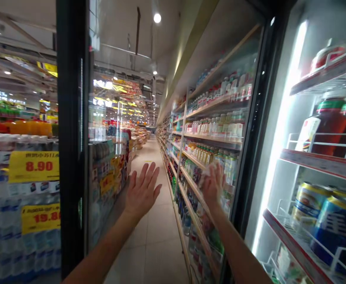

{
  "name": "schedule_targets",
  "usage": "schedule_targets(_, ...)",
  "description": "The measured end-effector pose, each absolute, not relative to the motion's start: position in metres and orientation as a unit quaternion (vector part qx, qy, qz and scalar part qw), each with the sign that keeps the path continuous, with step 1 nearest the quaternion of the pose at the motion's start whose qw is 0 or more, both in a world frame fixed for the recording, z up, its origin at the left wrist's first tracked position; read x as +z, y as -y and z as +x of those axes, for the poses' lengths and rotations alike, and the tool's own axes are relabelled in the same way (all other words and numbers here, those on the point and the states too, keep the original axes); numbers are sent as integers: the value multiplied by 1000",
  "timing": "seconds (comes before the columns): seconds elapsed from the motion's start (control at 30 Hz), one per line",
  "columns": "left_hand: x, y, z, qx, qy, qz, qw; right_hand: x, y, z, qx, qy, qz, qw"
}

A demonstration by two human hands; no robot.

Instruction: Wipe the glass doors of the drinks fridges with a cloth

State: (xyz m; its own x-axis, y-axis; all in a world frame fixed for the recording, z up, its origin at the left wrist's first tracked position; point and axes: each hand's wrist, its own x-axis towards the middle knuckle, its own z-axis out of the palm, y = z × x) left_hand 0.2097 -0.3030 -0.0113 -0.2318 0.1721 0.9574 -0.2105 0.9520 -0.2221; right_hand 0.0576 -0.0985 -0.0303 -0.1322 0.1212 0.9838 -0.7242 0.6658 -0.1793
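Note:
An open glass cooler door with a black frame [72, 138] stands before me, and shelves and an aisle show in its pane. My left hand [143, 187] is raised at the pane, palm forward and fingers stretched out, with nothing in it. Whether its palm touches the glass I cannot tell. To its right, my right hand [212, 185] is bent round a pale, crumpled cloth [206, 173] close to the glass. Motion blurs this hand and the cloth, so the cloth's edges are unclear.
At right, the lit cooler holds blue cans [332, 225] and dark red bottles [328, 126] behind wire rails. On the left, wrapped bottle packs [10, 236] are stacked under a yellow price sign [34, 166]. A tiled floor [149, 225] runs along the aisle.

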Motion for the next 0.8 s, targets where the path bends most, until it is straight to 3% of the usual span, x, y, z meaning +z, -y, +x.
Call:
schedule_targets(0.1,-13,303,209,145,772,14,619,-38,76,41,418,663,86,616)
schedule_targets(0.3,-14,306,206,144,769,8,623,-69,117,70,266,672,337,604)
schedule_targets(0.5,-14,306,205,151,773,12,616,-65,88,50,397,651,124,635)
schedule_targets(0.7,-14,310,207,157,764,-5,626,-78,142,93,277,665,350,599)
schedule_targets(0.8,-32,318,216,136,759,28,637,-75,128,83,289,674,293,614)
